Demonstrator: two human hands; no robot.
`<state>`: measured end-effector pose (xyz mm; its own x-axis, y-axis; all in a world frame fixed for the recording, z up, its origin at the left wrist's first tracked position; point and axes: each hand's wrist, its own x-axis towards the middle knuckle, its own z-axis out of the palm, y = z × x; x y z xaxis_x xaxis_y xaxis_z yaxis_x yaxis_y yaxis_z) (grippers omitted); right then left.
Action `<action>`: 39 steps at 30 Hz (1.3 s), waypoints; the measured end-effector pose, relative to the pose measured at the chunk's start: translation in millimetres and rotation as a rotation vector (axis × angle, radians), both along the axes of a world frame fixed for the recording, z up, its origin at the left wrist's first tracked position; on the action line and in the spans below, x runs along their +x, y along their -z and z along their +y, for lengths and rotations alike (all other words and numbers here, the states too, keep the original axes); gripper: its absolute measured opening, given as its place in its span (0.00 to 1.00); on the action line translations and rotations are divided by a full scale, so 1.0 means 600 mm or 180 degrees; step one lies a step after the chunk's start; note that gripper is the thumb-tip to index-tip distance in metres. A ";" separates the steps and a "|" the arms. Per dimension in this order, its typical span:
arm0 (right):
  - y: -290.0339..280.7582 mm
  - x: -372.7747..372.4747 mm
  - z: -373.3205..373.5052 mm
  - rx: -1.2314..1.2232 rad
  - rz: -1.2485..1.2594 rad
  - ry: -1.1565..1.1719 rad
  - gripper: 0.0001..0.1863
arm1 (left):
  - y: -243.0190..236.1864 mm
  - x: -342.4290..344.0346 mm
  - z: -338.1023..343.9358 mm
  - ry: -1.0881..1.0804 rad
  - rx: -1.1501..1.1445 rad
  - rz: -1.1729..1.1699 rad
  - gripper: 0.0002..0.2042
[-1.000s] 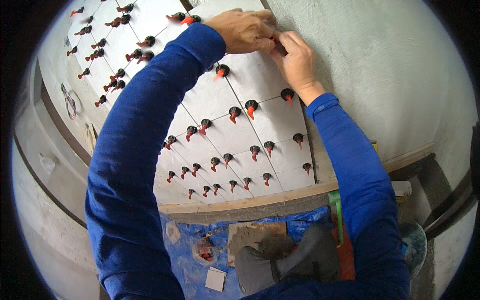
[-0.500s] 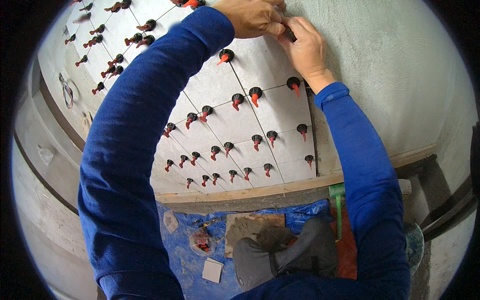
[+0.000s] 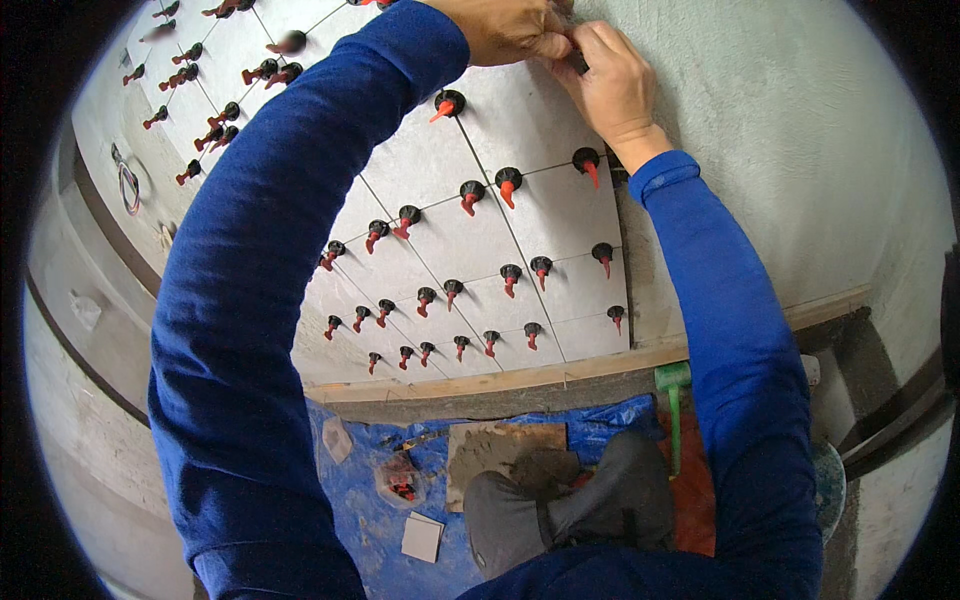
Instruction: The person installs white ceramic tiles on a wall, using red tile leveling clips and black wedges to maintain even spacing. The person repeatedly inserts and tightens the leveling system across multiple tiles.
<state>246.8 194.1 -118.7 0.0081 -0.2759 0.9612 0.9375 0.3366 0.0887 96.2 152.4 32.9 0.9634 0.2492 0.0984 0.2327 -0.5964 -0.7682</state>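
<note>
My left hand (image 3: 510, 30) and my right hand (image 3: 610, 88) meet at the upper right edge of a white tiled wall (image 3: 530, 230), fingertips closed round a small dark piece that they mostly hide. Small black discs with red handles, such as this levelling clip (image 3: 448, 104), stud the joints between the square tiles. One with a bright orange-red handle (image 3: 509, 188) sits below my hands. The top of my left hand is cut off by the frame's edge.
Bare grey plaster (image 3: 780, 150) lies right of the tiles, with a wooden batten (image 3: 450, 385) below. A blue tarp (image 3: 355, 490) holds a mortar-covered board (image 3: 500, 445), a bag of clips (image 3: 400, 485) and white tile pieces (image 3: 423, 537). A green tool (image 3: 676, 420) stands near my right arm; a bucket (image 3: 830, 480) is behind.
Both hands sit higher and slightly farther right in the picture, still closed together at the tile edge. The whole wall and floor have also shifted upward in view.
</note>
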 end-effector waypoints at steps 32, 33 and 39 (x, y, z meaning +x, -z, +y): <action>-0.011 -0.028 0.052 -0.0025 0.0799 0.0273 0.23 | -0.002 -0.002 -0.001 0.0153 0.0128 -0.0089 0.16; -0.010 -0.031 0.049 -0.0101 0.0818 0.0170 0.18 | -0.002 -0.003 -0.002 0.0163 0.0117 -0.0097 0.16; 0.004 -0.020 -0.006 -0.0804 0.0585 -0.0123 0.18 | -0.003 -0.012 0.004 0.0031 0.0126 -0.0059 0.15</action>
